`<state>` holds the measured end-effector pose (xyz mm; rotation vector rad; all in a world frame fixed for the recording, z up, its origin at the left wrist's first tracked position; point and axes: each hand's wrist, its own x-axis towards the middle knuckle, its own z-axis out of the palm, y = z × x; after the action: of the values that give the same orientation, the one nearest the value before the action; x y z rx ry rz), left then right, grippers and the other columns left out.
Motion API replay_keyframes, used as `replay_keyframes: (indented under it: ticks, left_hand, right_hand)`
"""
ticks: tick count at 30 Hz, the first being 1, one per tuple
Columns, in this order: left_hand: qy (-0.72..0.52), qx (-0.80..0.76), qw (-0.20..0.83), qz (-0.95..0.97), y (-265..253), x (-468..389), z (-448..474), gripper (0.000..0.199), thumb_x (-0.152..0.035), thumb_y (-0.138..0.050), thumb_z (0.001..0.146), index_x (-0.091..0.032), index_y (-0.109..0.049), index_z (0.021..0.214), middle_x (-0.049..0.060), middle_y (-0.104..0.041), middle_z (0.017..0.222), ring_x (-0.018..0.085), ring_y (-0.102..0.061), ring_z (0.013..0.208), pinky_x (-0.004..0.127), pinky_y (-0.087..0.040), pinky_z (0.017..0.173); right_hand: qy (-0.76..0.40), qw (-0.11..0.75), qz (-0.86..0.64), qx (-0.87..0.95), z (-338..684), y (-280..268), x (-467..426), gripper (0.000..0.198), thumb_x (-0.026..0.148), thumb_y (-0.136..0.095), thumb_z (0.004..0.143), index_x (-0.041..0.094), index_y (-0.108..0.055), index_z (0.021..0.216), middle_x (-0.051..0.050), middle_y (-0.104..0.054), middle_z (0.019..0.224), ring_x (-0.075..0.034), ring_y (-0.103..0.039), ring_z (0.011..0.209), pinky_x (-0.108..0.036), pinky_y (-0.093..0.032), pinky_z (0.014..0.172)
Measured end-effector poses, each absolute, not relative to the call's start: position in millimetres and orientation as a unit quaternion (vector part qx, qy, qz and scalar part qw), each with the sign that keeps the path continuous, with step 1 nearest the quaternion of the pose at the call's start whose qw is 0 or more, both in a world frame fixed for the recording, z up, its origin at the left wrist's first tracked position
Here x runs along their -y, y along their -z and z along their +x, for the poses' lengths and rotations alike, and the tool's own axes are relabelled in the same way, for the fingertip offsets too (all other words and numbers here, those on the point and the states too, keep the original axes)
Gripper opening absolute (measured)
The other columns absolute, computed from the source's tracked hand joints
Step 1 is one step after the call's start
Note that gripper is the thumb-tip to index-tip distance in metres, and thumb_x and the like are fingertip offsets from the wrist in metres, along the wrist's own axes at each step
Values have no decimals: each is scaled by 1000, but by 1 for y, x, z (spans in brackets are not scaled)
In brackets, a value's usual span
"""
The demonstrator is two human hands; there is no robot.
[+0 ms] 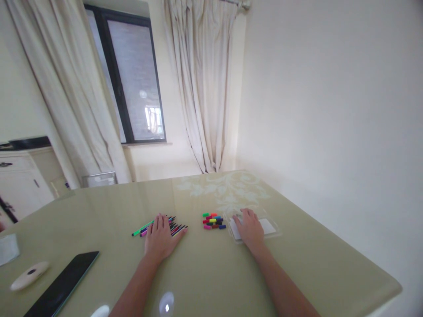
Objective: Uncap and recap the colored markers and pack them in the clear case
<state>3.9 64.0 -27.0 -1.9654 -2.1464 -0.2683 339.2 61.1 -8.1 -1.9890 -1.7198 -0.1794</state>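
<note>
My left hand (160, 237) lies flat, fingers apart, over a bunch of uncapped felt-tip pens (176, 228) on the table. Green and pink pen ends (139, 230) stick out to its left, and dark tips show on its right. Between my hands sits a cluster of coloured pen caps (213, 221) in rough rows. My right hand (250, 228) rests on a clear plastic case (276, 234) with white paper or card (267, 226) in it. Its fingers reach forward, slightly bent, over the case's left part; what lies under the palm is hidden.
At the left of the glossy table (205, 273) lie a black tablet-like slab (66, 281), a white oval object (30, 275) and a clear container (8, 249). A wall (330, 132) runs along the table's right side. Behind are curtains (205, 88) and a window (137, 79).
</note>
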Motion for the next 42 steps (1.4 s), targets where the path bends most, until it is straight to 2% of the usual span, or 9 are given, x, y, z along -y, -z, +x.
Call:
replay_keyframes:
  ticks: [7,12,16,19,25,31,36,39,42]
  left_hand:
    - [104,728,96,-671,22,-70,4,108,-83,-36,86,4,-43,149,29,-41,158,39,-35,148,51,-25,120]
    - [129,735,90,-660,17,-66,8,101,-83,-38,86,-2,-48,147,27,-43,157,40,-39,145,51,-27,118]
    - [149,735,117,-651,16,-64,11,101,-82,-42,86,-2,-47,147,27,-38,160,40,-35,148,50,-25,120]
    - [179,726,151,-647,13,-62,12,90,-76,-43,90,-5,-50,145,25,-42,158,37,-35,148,48,-22,121]
    - [226,686,131,-679,-5,-47,13,63,-64,-39,97,-12,-61,124,20,-63,127,35,-54,120,44,-39,105]
    - [204,683,98,-695,-10,-39,17,39,-48,-38,101,-17,-61,109,14,-68,112,28,-63,107,36,-45,94]
    - [179,712,60,-677,-7,-32,19,36,-44,-39,103,-18,-59,117,10,-74,101,25,-71,85,33,-49,70]
    - [162,724,48,-669,-9,-28,18,38,-45,-39,103,-18,-63,114,10,-76,95,27,-73,85,33,-51,72]
    - [144,729,36,-668,-12,-26,18,44,-47,-37,103,-20,-72,100,11,-77,92,27,-74,87,34,-53,76]
  right_hand:
    - [115,280,-730,613,340,7,-63,29,41,-51,101,21,-71,107,-14,-69,114,-29,-62,106,-36,-47,89]
    - [94,258,-756,594,338,4,-63,37,40,-43,105,19,-72,94,-13,-71,102,-25,-64,97,-32,-44,80]
    - [92,254,-764,586,338,4,-63,38,39,-45,105,19,-72,88,-12,-71,100,-23,-63,97,-30,-42,76]
    - [109,264,-759,585,339,3,-61,40,39,-45,105,19,-73,85,-12,-71,99,-25,-62,100,-31,-42,78]
    - [136,271,-757,579,336,-5,-55,39,38,-46,104,16,-74,86,-13,-72,97,-26,-63,98,-34,-41,82]
    - [157,280,-759,566,334,-7,-51,36,40,-47,103,17,-69,87,-13,-71,97,-27,-61,100,-35,-37,84]
    - [149,255,-767,570,335,-8,-54,38,39,-44,104,16,-69,88,-14,-73,92,-26,-65,96,-34,-39,81]
    - [138,238,-769,578,335,-9,-57,42,39,-43,104,15,-71,86,-14,-74,90,-25,-68,92,-33,-41,79]
    - [128,233,-772,577,335,-9,-59,46,39,-42,104,16,-74,81,-15,-76,88,-25,-70,86,-32,-43,76]
